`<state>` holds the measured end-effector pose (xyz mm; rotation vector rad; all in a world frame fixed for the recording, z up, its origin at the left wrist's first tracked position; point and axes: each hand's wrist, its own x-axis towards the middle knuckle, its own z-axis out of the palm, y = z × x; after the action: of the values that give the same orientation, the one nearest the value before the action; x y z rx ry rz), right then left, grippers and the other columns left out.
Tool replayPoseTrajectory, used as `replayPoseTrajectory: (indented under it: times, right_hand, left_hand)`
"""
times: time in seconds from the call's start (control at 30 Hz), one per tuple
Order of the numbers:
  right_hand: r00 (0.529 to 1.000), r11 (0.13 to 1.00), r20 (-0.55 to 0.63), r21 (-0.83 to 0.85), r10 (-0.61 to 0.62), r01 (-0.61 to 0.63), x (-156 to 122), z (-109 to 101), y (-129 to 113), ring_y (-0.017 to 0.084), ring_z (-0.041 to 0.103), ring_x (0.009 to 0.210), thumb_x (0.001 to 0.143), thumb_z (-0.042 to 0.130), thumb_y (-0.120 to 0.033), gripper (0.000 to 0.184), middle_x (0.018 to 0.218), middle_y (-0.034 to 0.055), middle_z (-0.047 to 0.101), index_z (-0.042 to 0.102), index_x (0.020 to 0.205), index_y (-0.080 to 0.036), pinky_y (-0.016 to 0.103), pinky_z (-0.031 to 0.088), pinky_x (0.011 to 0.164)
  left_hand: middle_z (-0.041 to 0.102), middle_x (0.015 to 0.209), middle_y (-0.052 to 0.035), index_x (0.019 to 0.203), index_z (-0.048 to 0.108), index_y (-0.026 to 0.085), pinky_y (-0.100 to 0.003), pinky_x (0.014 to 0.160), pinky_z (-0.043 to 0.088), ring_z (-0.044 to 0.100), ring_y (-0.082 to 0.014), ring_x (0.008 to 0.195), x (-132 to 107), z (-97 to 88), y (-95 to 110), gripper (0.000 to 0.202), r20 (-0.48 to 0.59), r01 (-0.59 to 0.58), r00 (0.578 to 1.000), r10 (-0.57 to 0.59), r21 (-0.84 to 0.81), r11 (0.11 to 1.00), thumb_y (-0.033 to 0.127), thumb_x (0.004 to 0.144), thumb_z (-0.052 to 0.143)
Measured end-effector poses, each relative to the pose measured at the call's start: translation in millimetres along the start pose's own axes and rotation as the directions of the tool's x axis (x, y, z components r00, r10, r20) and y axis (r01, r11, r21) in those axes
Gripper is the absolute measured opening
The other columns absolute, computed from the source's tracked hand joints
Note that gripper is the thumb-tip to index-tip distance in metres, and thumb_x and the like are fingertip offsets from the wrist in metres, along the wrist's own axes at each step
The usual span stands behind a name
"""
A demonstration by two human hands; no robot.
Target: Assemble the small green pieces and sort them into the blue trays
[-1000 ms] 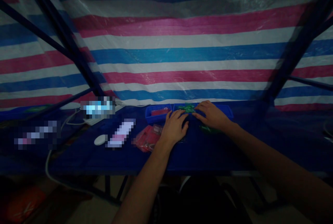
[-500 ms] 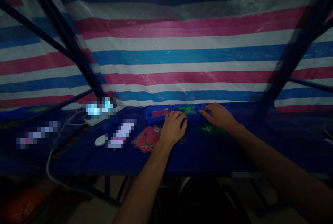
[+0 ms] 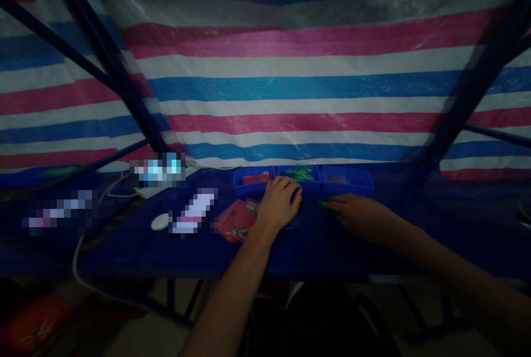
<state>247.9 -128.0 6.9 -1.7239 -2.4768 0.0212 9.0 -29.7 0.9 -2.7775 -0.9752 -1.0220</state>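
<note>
My left hand [image 3: 279,202] rests palm down on the dark blue table [image 3: 315,246], fingers curled and together, just in front of the row of three small blue trays [image 3: 302,180]. A clear bag of red parts [image 3: 237,220] lies right beside its thumb. My right hand [image 3: 360,214] lies low on the table to the right, fingers flat over a small pile of green pieces [image 3: 327,203]. The left tray holds red pieces [image 3: 256,178], the middle one green pieces [image 3: 299,172], the right one dark pieces [image 3: 338,179]. The light is dim.
A white round object [image 3: 160,222] and blurred items lie on the table's left part, with a white cable [image 3: 83,268] hanging off the edge. A striped tarp [image 3: 290,80] hangs behind the trays. Dark frame bars [image 3: 103,53] slant at both sides.
My right hand has drawn back from the green and right-hand trays toward me, down onto the green pieces on the table. My left hand has stayed in place.
</note>
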Motion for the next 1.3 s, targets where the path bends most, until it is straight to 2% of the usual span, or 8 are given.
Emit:
replayPoseTrajectory:
  times: [0.13,0.33,0.5,0.6,0.77,0.97,1.13,1.3]
  right_hand:
    - [0.996,0.999,-0.082,-0.045,-0.026,0.023,5.2,8.6,-12.0,0.025,0.071,0.103,0.093,0.051,-0.011,0.039,0.117,0.0115,0.074,0.068,0.125,-0.026,0.034,0.052,0.089]
    - [0.992,0.997,-0.107,0.022,-0.071,0.074,37.4,-8.7,-17.7,0.026,0.073,0.098,0.096,0.055,-0.025,0.024,0.106,0.0081,0.078,0.072,0.114,-0.027,0.033,0.051,0.088]
    - [0.946,0.972,-0.323,0.214,-0.020,0.093,63.9,-18.0,-10.8,0.026,0.074,0.098,0.097,0.057,-0.032,0.026,0.113,0.0038,0.078,0.073,0.117,-0.029,0.038,0.054,0.092]
    - [0.899,0.846,-0.429,0.508,0.087,0.160,72.3,-6.6,-5.3,0.024,0.076,0.096,0.094,0.064,-0.037,0.023,0.108,0.0029,0.080,0.074,0.113,-0.027,0.037,0.058,0.090]
    - [0.894,0.527,-0.390,0.819,0.220,0.228,75.9,20.0,-0.3,0.024,0.076,0.095,0.085,0.074,-0.045,0.032,0.102,0.0057,0.079,0.074,0.109,-0.023,0.041,0.060,0.092]
    - [0.927,0.337,-0.295,0.918,0.231,0.208,75.7,24.3,4.1,0.020,0.075,0.087,0.075,0.083,-0.044,0.040,0.100,0.0051,0.077,0.070,0.105,-0.021,0.038,0.062,0.085]
    - [0.857,0.302,-0.318,0.931,0.405,0.202,80.5,30.6,5.4,0.020,0.074,0.080,0.073,0.084,-0.045,0.041,0.092,0.0049,0.076,0.065,0.099,-0.021,0.037,0.062,0.080]
    - [0.897,0.110,-0.255,0.967,0.362,0.231,78.4,25.6,-4.4,0.022,0.076,0.087,0.079,0.080,-0.052,0.042,0.097,0.0066,0.076,0.067,0.103,-0.021,0.041,0.062,0.087]
  left_hand:
    - [0.069,0.111,-0.0076,0.106,0.069,0.021,-0.045,0.102,0.045,0.057,-0.0249,0.112,0.2,1.5,-0.3,0.018,-0.005,-0.006,1.000,0.006,-0.023,1.000,0.024,0.099,0.052]
    - [0.070,0.114,-0.0084,0.112,0.069,0.021,-0.046,0.104,0.047,0.059,-0.0246,0.114,0.7,-0.2,-0.6,0.023,-0.009,-0.011,1.000,0.011,-0.071,0.997,0.024,0.101,0.049]
    - [0.067,0.130,-0.0110,0.130,0.062,0.019,-0.046,0.112,0.045,0.059,-0.0256,0.124,-0.6,1.4,-0.9,0.033,-0.038,-0.009,0.999,0.003,-0.159,0.987,0.029,0.100,0.054]
    - [0.067,0.131,-0.0100,0.137,0.058,0.020,-0.044,0.109,0.048,0.062,-0.0253,0.123,-0.1,4.3,-1.0,0.042,-0.068,0.053,0.995,-0.072,-0.244,0.968,0.035,0.098,0.060]
    - [0.076,0.106,-0.0041,0.122,0.067,0.024,-0.036,0.089,0.058,0.073,-0.0215,0.098,2.6,5.2,-2.8,0.028,-0.045,0.164,0.980,-0.195,-0.376,0.912,0.032,0.095,0.066]
    - [0.075,0.107,-0.0042,0.116,0.066,0.023,-0.036,0.091,0.057,0.071,-0.0198,0.099,5.5,1.5,-0.9,0.024,-0.112,0.144,0.971,-0.213,-0.440,0.886,0.032,0.095,0.067]
    - [0.065,0.128,-0.0088,0.117,0.068,0.023,-0.043,0.110,0.049,0.061,-0.0227,0.123,5.2,-0.7,6.8,0.022,-0.193,0.034,0.977,-0.095,-0.299,0.954,0.030,0.097,0.063]
    - [0.065,0.130,-0.0091,0.131,0.062,0.022,-0.040,0.110,0.050,0.062,-0.0222,0.122,4.5,0.7,8.0,0.041,-0.103,-0.029,0.995,-0.002,-0.300,0.954,0.034,0.093,0.069]
